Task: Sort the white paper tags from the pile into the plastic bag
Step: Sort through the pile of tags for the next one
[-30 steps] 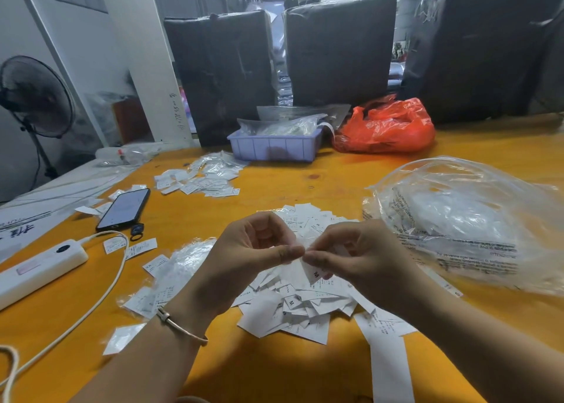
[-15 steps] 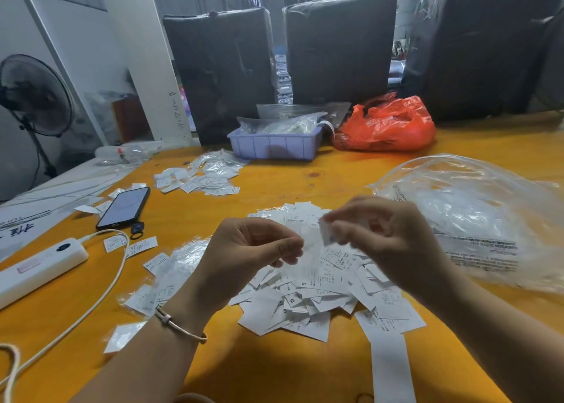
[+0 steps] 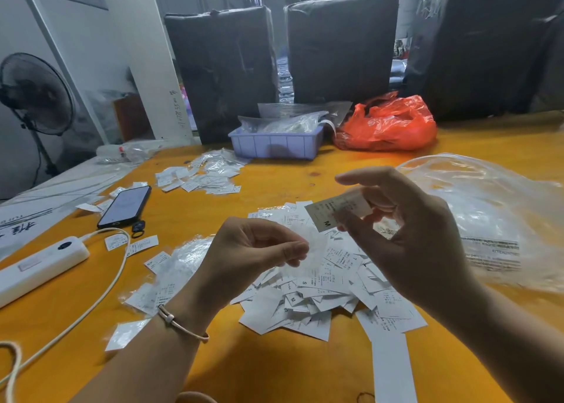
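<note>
white paper tag (image 3: pixel 337 212) (marked "m") sits pinched in the right hand (image 3: pixel 406 238), raised above the pile of tags (image 3: pixel 317 283) on the orange counter (image 3: pixel 274 369). left hand (image 3: pixel 244 259) has its grip curled, thumb and fingers pinching a clear film scrap (image 3: pixel 311 250). big plastic bag (image 3: pixel 488 216) lies just right of the pile.

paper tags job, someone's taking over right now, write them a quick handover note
Right hand pinches one white tag marked M, raised above the pile of tags.
Left hand pinches a small clear sleeve over the pile.
Large clear plastic bag lies at the right on the yellow table, beside the pile.
Done: one tag picked out.
Left: bag this tag, then work through the pile, which looks mostly unsorted.
</note>
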Demonstrator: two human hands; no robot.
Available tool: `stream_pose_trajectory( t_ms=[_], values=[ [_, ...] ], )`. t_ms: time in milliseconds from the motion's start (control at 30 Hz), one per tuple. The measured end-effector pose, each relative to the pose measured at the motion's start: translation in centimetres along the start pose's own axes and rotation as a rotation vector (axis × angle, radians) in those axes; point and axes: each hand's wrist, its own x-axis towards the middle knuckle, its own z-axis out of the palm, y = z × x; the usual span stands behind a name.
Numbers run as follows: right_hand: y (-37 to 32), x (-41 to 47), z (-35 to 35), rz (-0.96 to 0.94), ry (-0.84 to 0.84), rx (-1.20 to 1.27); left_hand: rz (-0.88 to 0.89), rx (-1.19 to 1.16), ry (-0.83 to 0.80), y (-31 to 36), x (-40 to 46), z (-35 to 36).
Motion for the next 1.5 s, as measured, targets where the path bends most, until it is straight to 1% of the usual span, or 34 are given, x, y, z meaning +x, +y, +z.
stream_pose_trajectory(
  t_ms=[300,433,667,833,933,1000,1133,1233,1333,1500],
  values=[
    [0.4,-0.2,0.3,0.039,-0.055,-0.007,-0.003,0.003,0.004,0.0,0.1,0.0],
    [0.7,-0.3,0.5,0.030,-0.119,-0.080,-0.017,0.005,0.003,0.0,0.1,0.0],
    [1.0,-0.5,0.9,0.046,-0.215,-0.111,-0.047,0.029,-0.047,-0.1,0.2,0.3],
    [1.1,-0.8,1.4,0.139,-0.293,-0.096,-0.098,-0.009,-0.060,-0.2,0.3,0.4],
    [1.2,-1.0,1.9,0.222,-0.378,-0.047,-0.120,-0.031,-0.035,-0.3,0.4,0.5],
    [1.3,-1.1,2.0,0.233,-0.412,-0.074,-0.127,-0.037,-0.013,-0.4,0.4,0.5],
    [1.4,-0.9,1.7,0.116,-0.376,-0.275,-0.134,-0.068,0.069,-0.6,0.5,0.3],
    [1.4,-0.9,2.0,0.058,-0.458,-0.333,-0.119,-0.094,0.098,-0.7,0.6,0.2],
    [1.8,-1.2,2.2,0.071,-0.470,-0.332,-0.120,-0.083,0.105,-0.7,0.6,0.2],
    [2.3,-1.0,1.9,0.124,-0.377,-0.314,-0.158,-0.060,0.157,-0.2,0.7,-0.4]
  ],
)
